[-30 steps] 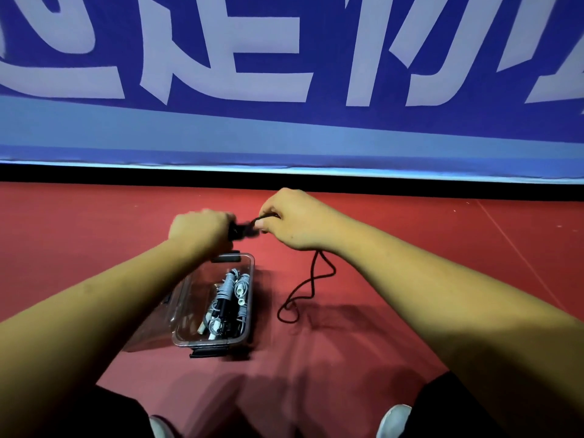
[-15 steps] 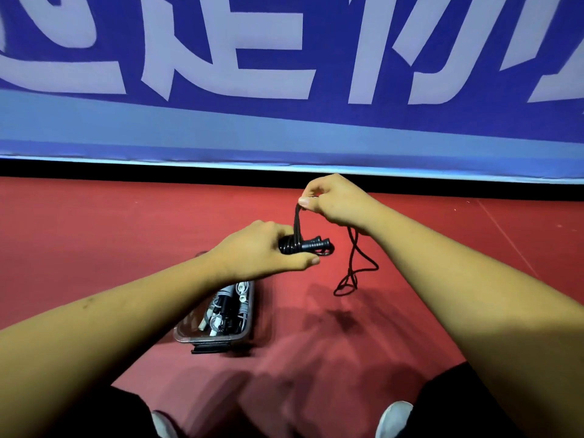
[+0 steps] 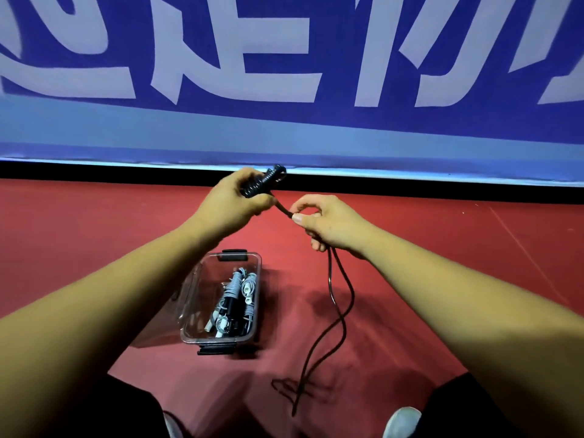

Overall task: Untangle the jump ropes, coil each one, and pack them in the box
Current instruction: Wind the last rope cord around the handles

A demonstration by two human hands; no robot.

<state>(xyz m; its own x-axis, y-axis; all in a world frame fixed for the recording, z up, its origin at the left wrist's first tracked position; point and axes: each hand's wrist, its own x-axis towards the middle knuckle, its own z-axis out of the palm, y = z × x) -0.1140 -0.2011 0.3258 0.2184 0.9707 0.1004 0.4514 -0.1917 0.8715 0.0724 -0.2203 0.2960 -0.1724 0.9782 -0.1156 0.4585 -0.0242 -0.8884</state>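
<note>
My left grip clenched the black jump rope by its wound handles, mostly hidden. Right grip pinched its cord, tail trailing onto the floor. Clear box sat between my forearms, contents blurry. Banner characters cropped, unreadable.

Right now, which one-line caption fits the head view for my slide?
Left hand grips the black rope handles, right hand pinches the loose cord, near a clear box holding coiled ropes.
</note>
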